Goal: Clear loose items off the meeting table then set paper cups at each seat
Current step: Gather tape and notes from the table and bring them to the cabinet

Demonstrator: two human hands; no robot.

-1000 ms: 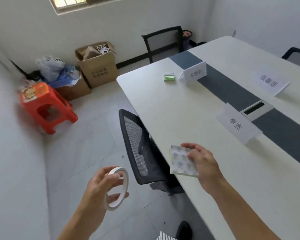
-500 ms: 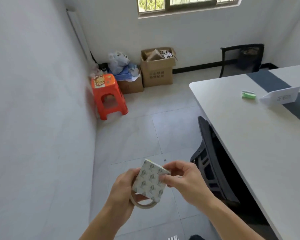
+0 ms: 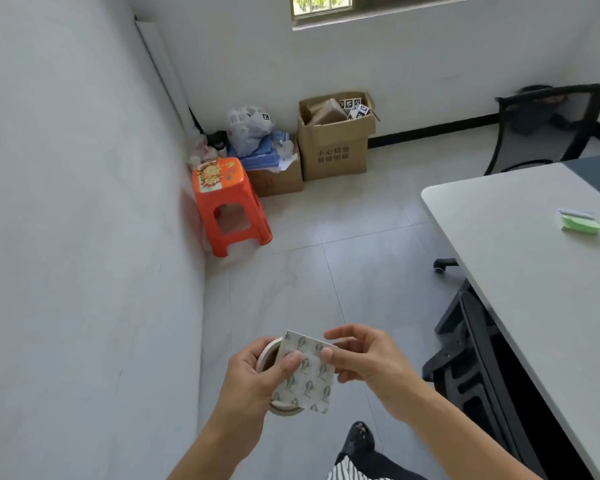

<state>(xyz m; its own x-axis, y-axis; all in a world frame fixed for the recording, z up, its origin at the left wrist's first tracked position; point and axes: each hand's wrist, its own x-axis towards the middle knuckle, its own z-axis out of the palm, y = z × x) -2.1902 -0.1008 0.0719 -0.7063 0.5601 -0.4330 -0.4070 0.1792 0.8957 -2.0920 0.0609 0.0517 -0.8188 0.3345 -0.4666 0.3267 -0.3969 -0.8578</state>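
The person stands off the table's near end, facing the room's corner, with both hands held low over the floor. The left hand [image 3: 253, 379] grips a roll of tape [image 3: 269, 355], fingers curled around its ring, and its thumb presses a patterned square pad [image 3: 307, 374] flat against the roll. The right hand [image 3: 368, 362] pinches the pad's upper right edge between thumb and forefinger, the other fingers loosely spread above it. So both cleared items sit stacked in the left hand, the pad's flat face tilted up toward the person.

What remains on the table is a small green pad [image 3: 581, 224] near the far corner, lying ahead and well to the right of the hands, its long side running roughly across the table's width. The right hand is the nearer one to it, and it looks about to come free once the left takes the square pad fully. In the corner stand an orange stool [image 3: 222, 202] and an open cardboard box [image 3: 336, 147], likely places to drop the load.
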